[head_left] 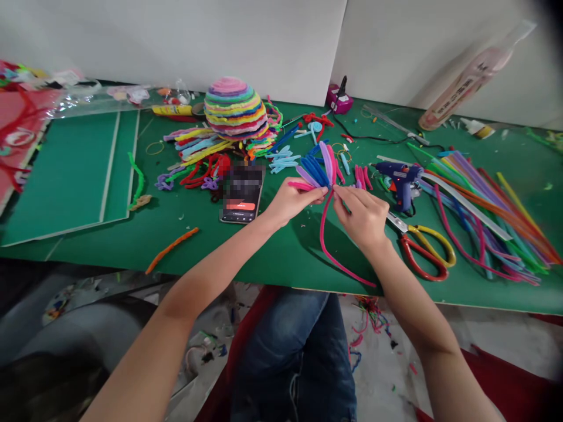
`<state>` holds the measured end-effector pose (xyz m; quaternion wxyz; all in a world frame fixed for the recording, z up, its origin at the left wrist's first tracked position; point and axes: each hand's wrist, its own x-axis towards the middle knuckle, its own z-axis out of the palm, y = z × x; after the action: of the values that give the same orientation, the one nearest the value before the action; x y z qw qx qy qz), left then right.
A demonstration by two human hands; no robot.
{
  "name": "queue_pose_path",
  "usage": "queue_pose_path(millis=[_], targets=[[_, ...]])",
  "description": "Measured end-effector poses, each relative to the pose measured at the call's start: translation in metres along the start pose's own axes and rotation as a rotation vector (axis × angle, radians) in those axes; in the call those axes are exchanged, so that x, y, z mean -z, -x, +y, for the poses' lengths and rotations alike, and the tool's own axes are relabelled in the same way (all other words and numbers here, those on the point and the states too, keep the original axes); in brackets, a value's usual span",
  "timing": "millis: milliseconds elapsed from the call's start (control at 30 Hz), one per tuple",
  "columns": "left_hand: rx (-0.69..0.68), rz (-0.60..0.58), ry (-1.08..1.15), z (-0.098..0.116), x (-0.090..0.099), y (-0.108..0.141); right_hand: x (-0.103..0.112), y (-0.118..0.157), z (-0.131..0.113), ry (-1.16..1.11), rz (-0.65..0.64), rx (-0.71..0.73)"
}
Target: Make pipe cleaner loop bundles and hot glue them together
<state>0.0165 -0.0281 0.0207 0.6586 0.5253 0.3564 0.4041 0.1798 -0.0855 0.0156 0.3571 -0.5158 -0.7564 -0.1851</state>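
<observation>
My left hand [292,202] pinches the base of a fan of looped pipe cleaners [315,169] in blue, lilac and pink. Right beside it, my right hand [361,214] has its fingertips closed on a long pink pipe cleaner [324,237] where it meets the fan's base. The pink tail hangs down and curves to the right across the table. Both hands are above the green table, fingertips nearly touching. A phone [243,196] lies to the left of my left hand. Scissors [422,246] with one red and one yellow handle lie to the right of my right hand.
A blue glue gun [401,181] and a pile of long pipe cleaners [492,211] are on the right. A striped ball [235,108] stands behind the phone. Short light-blue pieces [284,159] lie behind my hands. A tall bottle [470,82] stands at the back right.
</observation>
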Motion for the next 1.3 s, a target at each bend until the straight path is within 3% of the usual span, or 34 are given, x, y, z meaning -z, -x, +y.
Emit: queue_pose_path(millis=[267, 467, 633, 733, 833, 1300], targets=[[0.001, -0.089, 0.022, -0.005, 0.0, -0.001, -0.003, 0.0, 0.005, -0.128, 0.074, -0.085], [0.055, -0.11, 0.027, -0.006, 0.002, 0.0, 0.001, -0.003, 0.004, -0.183, 0.044, -0.133], [0.134, -0.13, 0.004, -0.006, 0.004, -0.001, 0.005, -0.01, 0.007, -0.472, -0.007, -0.526], [0.182, -0.148, 0.035, -0.004, 0.003, -0.001, 0.006, -0.012, 0.013, -0.785, -0.203, -0.725], [0.198, -0.149, 0.025, -0.003, 0.002, 0.0, 0.007, -0.012, 0.017, -0.991, -0.342, -0.826], [0.044, -0.155, -0.162, -0.006, 0.006, -0.002, 0.009, -0.011, 0.018, -0.979, -0.454, -0.853]])
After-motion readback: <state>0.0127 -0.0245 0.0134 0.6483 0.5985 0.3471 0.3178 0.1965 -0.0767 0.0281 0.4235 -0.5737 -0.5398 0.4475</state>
